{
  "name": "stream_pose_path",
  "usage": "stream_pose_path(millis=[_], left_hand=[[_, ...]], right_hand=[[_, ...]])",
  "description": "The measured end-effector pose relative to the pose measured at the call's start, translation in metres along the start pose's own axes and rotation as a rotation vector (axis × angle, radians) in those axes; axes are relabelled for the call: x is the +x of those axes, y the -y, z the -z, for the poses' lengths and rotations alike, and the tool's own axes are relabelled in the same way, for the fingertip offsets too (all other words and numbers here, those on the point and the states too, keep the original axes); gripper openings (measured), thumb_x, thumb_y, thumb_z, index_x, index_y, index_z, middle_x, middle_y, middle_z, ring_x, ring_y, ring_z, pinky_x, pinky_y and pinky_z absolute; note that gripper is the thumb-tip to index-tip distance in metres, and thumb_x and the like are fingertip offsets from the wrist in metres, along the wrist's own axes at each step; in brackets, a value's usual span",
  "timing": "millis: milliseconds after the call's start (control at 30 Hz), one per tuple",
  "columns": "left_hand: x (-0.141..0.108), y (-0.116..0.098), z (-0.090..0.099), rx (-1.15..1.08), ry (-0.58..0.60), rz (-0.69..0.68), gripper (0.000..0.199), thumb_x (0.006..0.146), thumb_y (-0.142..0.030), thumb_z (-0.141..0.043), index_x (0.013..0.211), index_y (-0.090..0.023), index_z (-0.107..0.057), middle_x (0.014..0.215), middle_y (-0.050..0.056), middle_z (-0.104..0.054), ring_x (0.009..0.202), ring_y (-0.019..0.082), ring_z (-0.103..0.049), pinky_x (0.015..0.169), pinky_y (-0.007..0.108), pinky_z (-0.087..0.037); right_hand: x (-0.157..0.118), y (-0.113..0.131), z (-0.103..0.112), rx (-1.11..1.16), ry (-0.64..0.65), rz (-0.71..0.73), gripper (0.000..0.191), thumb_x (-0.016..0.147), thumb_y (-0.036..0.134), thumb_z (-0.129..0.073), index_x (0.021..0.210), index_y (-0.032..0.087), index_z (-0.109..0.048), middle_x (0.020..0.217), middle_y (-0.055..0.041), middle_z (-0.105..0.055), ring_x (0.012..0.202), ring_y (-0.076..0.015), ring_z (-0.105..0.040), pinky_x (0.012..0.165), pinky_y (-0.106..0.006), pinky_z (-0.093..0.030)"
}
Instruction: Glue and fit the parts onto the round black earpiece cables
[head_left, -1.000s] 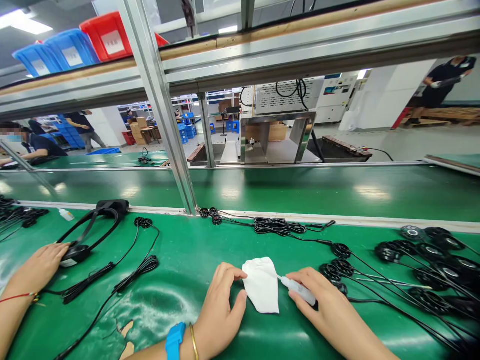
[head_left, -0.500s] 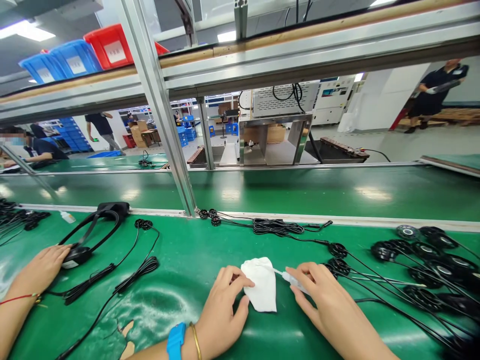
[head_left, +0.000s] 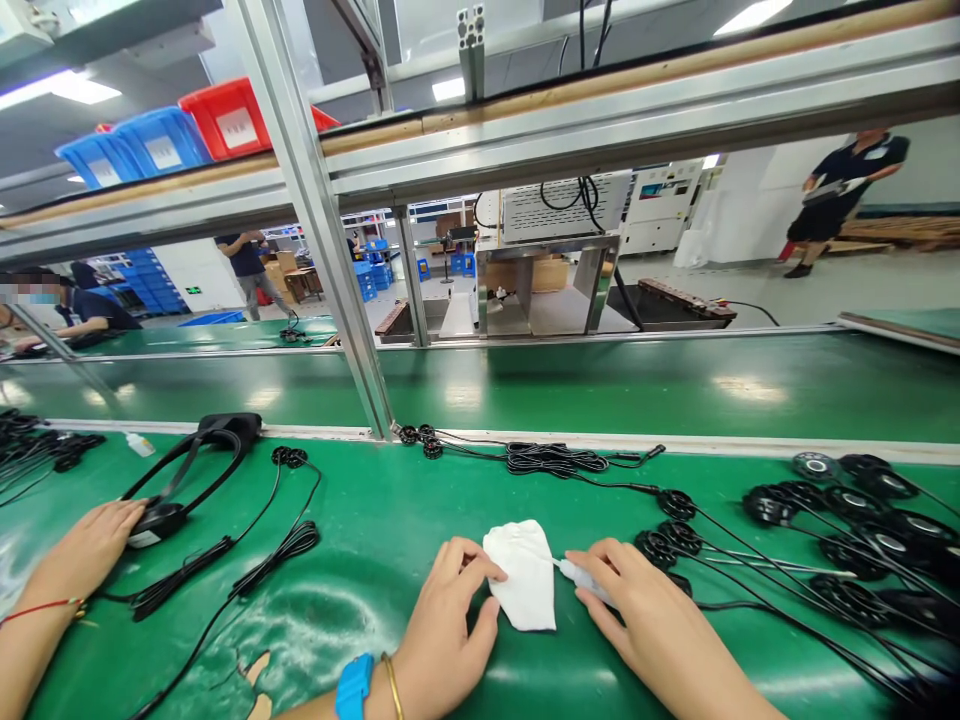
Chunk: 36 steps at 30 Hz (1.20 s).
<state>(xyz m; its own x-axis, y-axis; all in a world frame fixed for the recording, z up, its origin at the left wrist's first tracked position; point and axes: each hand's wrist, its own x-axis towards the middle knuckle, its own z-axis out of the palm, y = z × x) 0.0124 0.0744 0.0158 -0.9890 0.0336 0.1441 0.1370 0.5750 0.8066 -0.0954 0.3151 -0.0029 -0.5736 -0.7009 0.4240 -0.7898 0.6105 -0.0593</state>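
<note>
- The nozzle of the small white bottle (head_left: 581, 578) in my right hand (head_left: 637, 610) has dipped over the last half second; it now meets the right edge of the white cloth (head_left: 523, 580) about midway down rather than near its top. I can't tell whether the tip truly touches.
- As I judge it, that keeps the work in hand right at that edge.
- My right thumb and fingers are closed around the bottle. My left hand (head_left: 450, 625) is loosely spread: a forefinger lies over the cloth's left edge and the thumb stands apart just below it. My two hands are apart, with the cloth between them.
- The cloth lies flat on the green work surface (head_left: 375, 530), in the lower middle of the frame.
- Against the picture from a second ago, the bottle's dark rear end no longer shows; my palm covers it. My left forefinger reaches farther onto the cloth.
- At lower left, a co-worker's hand (head_left: 97, 540) rests at the black headset (head_left: 234, 430), as before.
- The black cables (head_left: 555, 457) at middle and the black round parts (head_left: 851, 597) at right lie where they did.
- Farther back, the walker (head_left: 246, 262) at upper left has moved rightward, and the standing person (head_left: 844, 190) at upper right sits more to the left.
</note>
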Motion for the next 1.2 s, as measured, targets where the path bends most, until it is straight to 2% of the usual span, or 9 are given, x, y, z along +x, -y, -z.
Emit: stream_pose_path(millis=[167,433,633,733,867,967,1033,1100,1200], left_hand=[[0.0,0.003,0.0,-0.004,0.008,-0.015,0.025,0.09,-0.009,-0.047,0.11,-0.019,-0.058,0.115,0.009,-0.05,0.111,0.021,-0.049,0.099,0.039,-0.042],[0.001,0.005,0.0,0.001,-0.002,-0.01,0.022,0.093,-0.013,-0.045,0.111,-0.02,-0.057,0.116,0.009,-0.05,0.112,0.021,-0.049,0.1,0.037,-0.041],[0.001,0.031,-0.001,0.075,-0.021,-0.067,0.022,0.101,-0.033,-0.042,0.116,-0.022,-0.055,0.12,0.01,-0.049,0.115,0.021,-0.051,0.101,0.037,-0.042],[0.005,0.046,-0.001,0.103,-0.051,-0.108,0.024,0.101,-0.036,-0.042,0.117,-0.024,-0.055,0.121,0.009,-0.049,0.115,0.021,-0.052,0.1,0.037,-0.044],[0.007,0.054,0.0,0.115,-0.111,-0.119,0.024,0.1,-0.039,-0.043,0.114,-0.024,-0.057,0.119,0.009,-0.051,0.113,0.02,-0.055,0.098,0.036,-0.046],[0.008,0.055,-0.001,0.11,-0.125,-0.107,0.025,0.1,-0.04,-0.044,0.113,-0.023,-0.057,0.119,0.008,-0.051,0.112,0.019,-0.055,0.098,0.035,-0.046],[0.007,0.053,-0.002,0.088,-0.116,-0.093,0.026,0.101,-0.04,-0.043,0.114,-0.023,-0.056,0.119,0.008,-0.05,0.113,0.019,-0.054,0.099,0.035,-0.045],[0.007,0.051,-0.002,0.057,-0.108,-0.077,0.027,0.102,-0.04,-0.041,0.115,-0.022,-0.056,0.12,0.008,-0.05,0.113,0.018,-0.053,0.101,0.035,-0.043],[0.008,0.047,-0.001,0.03,-0.112,-0.068,0.027,0.101,-0.04,-0.042,0.114,-0.021,-0.056,0.12,0.008,-0.049,0.112,0.019,-0.053,0.101,0.036,-0.042]], right_hand=[[0.004,-0.001,0.004,-0.006,-0.023,0.002,0.024,0.092,0.018,-0.053,0.113,0.017,-0.063,0.094,-0.0063,-0.055,0.076,-0.018,-0.06,0.063,-0.034,-0.055],[0.006,-0.001,0.0,0.119,0.053,-0.054,0.032,0.088,0.011,-0.056,0.119,0.017,-0.062,0.1,-0.0087,-0.057,0.085,-0.0211,-0.058,0.072,-0.039,-0.055],[0.018,0.002,0.015,0.095,0.061,-0.162,0.038,0.085,0.018,-0.066,0.122,0.023,-0.061,0.109,-0.0058,-0.058,0.097,-0.019,-0.057,0.087,-0.035,-0.053],[0.024,-0.021,0.036,0.015,0.014,-0.308,0.03,0.095,0.023,-0.055,0.125,0.023,-0.06,0.115,-0.005,-0.059,0.106,-0.0167,-0.055,0.095,-0.031,-0.048],[0.013,-0.074,0.07,-0.154,-0.011,-0.607,0.031,0.101,0.024,-0.043,0.125,0.016,-0.061,0.12,-0.0092,-0.059,0.113,-0.0199,-0.054,0.1,-0.036,-0.044],[-0.005,-0.11,0.084,-0.241,0.119,-0.759,0.03,0.1,0.016,-0.042,0.116,0.017,-0.067,0.113,-0.0089,-0.064,0.105,-0.0227,-0.058,0.093,-0.042,-0.047],[-0.015,-0.127,0.086,-0.254,0.26,-0.81,0.022,0.094,0.013,-0.054,0.106,0.017,-0.071,0.103,-0.007,-0.067,0.097,-0.0216,-0.061,0.088,-0.042,-0.049],[-0.02,-0.137,0.083,-0.255,0.374,-0.835,0.015,0.087,0.015,-0.064,0.099,0.017,-0.072,0.095,-0.0052,-0.068,0.091,-0.0191,-0.063,0.087,-0.041,-0.05],[-0.019,-0.143,0.078,-0.288,0.432,-0.822,0.012,0.088,0.022,-0.066,0.096,0.015,-0.071,0.092,-0.0044,-0.068,0.09,-0.0169,-0.063,0.088,-0.038,-0.049]])
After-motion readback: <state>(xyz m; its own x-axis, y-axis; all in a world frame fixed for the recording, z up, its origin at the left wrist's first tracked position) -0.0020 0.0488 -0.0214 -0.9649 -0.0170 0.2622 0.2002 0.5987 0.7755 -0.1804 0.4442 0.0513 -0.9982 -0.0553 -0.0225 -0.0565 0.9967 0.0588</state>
